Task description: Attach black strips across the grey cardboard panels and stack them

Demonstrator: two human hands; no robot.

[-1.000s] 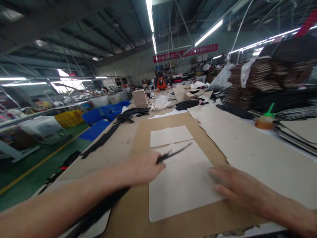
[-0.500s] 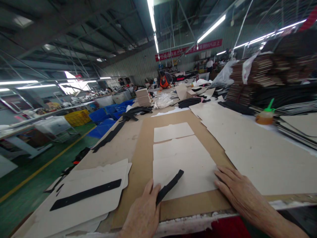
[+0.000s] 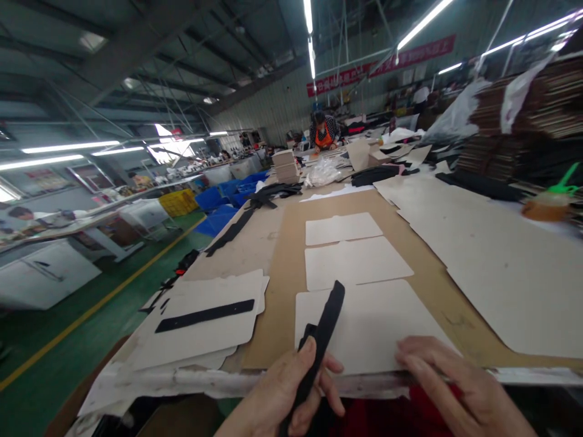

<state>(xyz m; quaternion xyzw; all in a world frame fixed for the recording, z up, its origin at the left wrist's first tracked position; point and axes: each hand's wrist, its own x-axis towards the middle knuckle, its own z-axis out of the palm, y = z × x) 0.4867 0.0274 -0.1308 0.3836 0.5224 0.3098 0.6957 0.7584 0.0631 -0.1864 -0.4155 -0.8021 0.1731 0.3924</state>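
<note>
The long, flat black strips of soft-looking material (image 3: 328, 321) stand tilted over the near edge of one cream rectangular sheet of stiff board (image 3: 382, 315), gripped between the thumb and fingers of the left hand (image 3: 291, 382). The right hand (image 3: 450, 376) is half curled at the right near corner of this sheet, and seems to touch it. Compared with half a second ago, the sheet has come to the desk (image 3: 262, 240) edge, apart from the second cream sheet (image 3: 359, 264) behind it; I judge it is now handier for working. To the left of the near sheet, a single black strip (image 3: 204, 315) lies on a pile of cream boards (image 3: 228, 337). The held strips' lower ends are hidden, so I cannot count them. Far right of the near sheet, the green-nozzled amber bottle (image 3: 549, 203) is blurred.
</note>
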